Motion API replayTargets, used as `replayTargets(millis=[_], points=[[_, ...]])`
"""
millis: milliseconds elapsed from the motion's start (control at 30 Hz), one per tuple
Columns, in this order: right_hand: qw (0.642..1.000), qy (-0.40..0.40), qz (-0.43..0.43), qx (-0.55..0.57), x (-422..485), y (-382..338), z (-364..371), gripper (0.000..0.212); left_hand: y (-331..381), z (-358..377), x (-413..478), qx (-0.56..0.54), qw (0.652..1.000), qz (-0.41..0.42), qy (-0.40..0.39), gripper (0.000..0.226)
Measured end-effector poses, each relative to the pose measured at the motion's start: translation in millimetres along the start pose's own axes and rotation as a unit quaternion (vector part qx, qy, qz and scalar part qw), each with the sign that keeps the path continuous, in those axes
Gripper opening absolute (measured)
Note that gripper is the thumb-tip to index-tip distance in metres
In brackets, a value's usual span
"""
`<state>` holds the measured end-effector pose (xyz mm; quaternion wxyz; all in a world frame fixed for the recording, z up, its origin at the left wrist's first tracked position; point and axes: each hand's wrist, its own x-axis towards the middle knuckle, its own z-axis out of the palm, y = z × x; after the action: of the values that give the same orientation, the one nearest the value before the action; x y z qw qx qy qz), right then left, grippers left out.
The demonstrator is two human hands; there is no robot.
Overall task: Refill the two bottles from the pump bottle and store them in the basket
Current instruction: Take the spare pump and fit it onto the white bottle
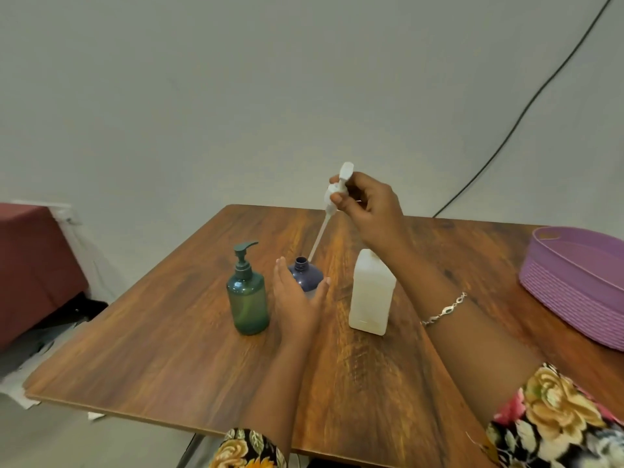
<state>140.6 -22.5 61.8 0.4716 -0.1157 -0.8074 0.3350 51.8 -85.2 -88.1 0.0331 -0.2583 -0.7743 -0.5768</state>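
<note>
My right hand (366,211) pinches a white pump head (337,190) lifted high above the table; its long dip tube slants down toward the open neck of a dark blue bottle (305,273). My left hand (297,305) cups that blue bottle from the front, fingers straight on its left side and thumb on its right. A green bottle (249,300) with its dark pump fitted stands upright to the left. A translucent white bottle (371,293) stands upright to the right, its top hidden behind my right forearm.
A purple basket (574,288) sits at the table's right edge. The wooden table (169,349) holds everything. A black cable runs down the wall at the back right. A dark red piece of furniture stands off the table's left side.
</note>
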Motion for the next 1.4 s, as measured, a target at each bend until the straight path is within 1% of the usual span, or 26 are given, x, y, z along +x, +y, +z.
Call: replayTargets(millis=[133,300,367,500,667,767,900,1000,1133,1233,1400], points=[[1.000,-0.001,-0.007,-0.008,10,0,17,0.025,-5,-2,4,-0.003,1.000,0.000,0.004,0.079],[0.999,-0.025,-0.003,-0.021,11,10,32,0.022,-10,-2,5,-0.005,1.000,0.010,0.004,0.077],[0.998,-0.044,0.013,-0.033,10,16,38,0.021,-11,-1,5,-0.009,1.000,0.017,0.006,0.076],[0.994,-0.092,0.062,-0.020,2,31,48,0.018,-13,-3,5,-0.008,0.999,0.032,0.013,0.073],[0.987,-0.125,0.103,-0.021,-10,51,60,0.024,-18,-4,5,0.009,0.998,0.062,0.004,0.069],[0.984,-0.135,0.118,-0.013,-15,59,66,0.025,-19,-5,4,0.004,0.997,0.074,0.002,0.074],[0.978,-0.164,0.126,-0.041,-22,67,72,0.024,-20,-5,3,-0.002,0.996,0.086,0.006,0.077],[0.976,-0.162,0.141,-0.025,-26,70,74,0.025,-22,-4,4,0.001,0.996,0.091,0.004,0.077],[0.978,-0.156,0.134,-0.019,-30,73,76,0.024,-25,-3,5,-0.002,0.995,0.096,0.005,0.075],[0.980,-0.149,0.133,-0.026,-31,75,78,0.027,-27,-1,6,-0.003,0.995,0.095,0.006,0.074],[0.981,-0.132,0.143,-0.003,-31,78,79,0.017,-29,0,6,-0.001,0.995,0.098,0.005,0.074]])
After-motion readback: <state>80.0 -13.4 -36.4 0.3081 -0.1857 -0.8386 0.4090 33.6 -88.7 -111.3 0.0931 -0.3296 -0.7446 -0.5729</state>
